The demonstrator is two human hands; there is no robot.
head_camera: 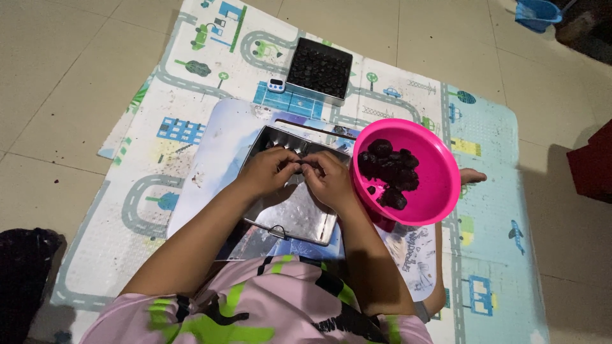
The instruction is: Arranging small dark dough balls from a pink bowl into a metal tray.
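My left hand (268, 171) and my right hand (328, 178) meet fingertip to fingertip over a shiny metal tray (299, 216) in front of me. Their fingers pinch a small dark piece between them; it is mostly hidden. Close to the right of my right hand stands a bright pink bowl (440, 172) holding several dark lumps (390, 173). A few small dark pieces lie along the tray's far edge.
A second metal tray (319, 69) filled with rows of dark pieces sits farther away, with a small white timer (276, 85) beside it. All rests on a road-pattern play mat (191, 127) on a tiled floor. A blue dustpan (537, 13) lies at the top right.
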